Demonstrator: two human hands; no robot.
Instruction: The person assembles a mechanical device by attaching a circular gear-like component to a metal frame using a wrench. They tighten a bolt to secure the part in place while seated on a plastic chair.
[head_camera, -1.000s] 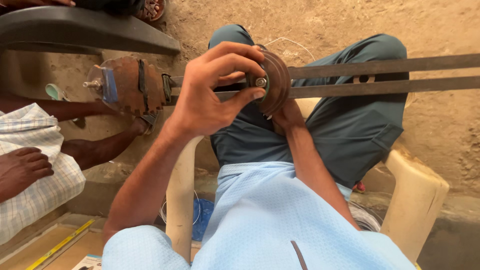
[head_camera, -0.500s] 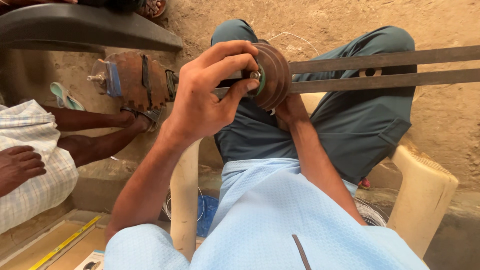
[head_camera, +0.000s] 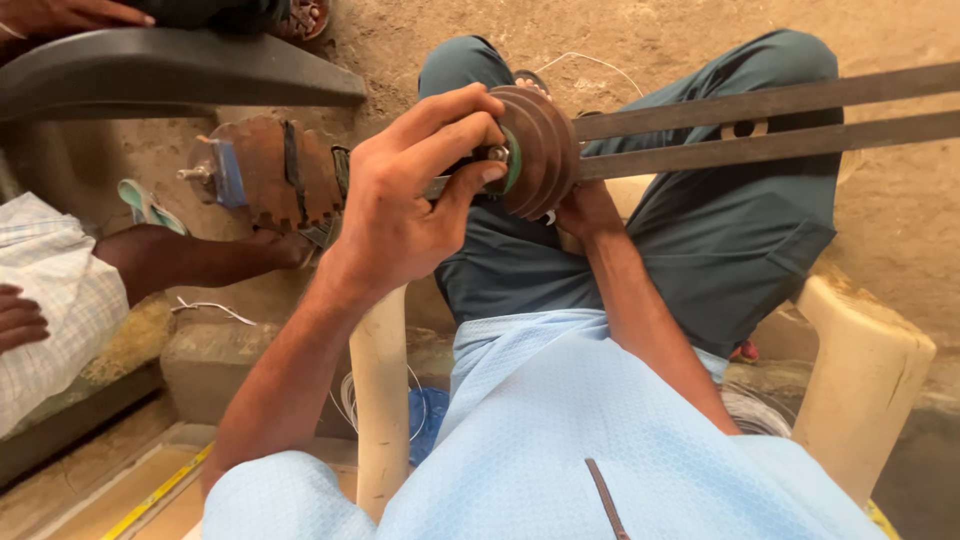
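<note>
Left hand is up front, fingers curled round the small metal nut at the hub of a ridged brown disc, thumb and fingertips pinching it. Looks like a tightening or fitting step at the hub; judging by the grip, the next move calls for a firm pinch and a steady wrist so the disc doesn't wobble. Right hand sits under and behind the disc, mostly hidden, cannot tell if it is closed on anything. The disc is held over the person's lap, at the end of two flat dark metal bars running off right. Disc: round, stepped grooves, dull rusty brown, with a green ring at the centre. Further left on the same shaft, a rusty toothed block with a blue band. Cream plastic chair underneath, smooth. Another person's checked sleeve at far left. Ground is rough sandy concrete.
</note>
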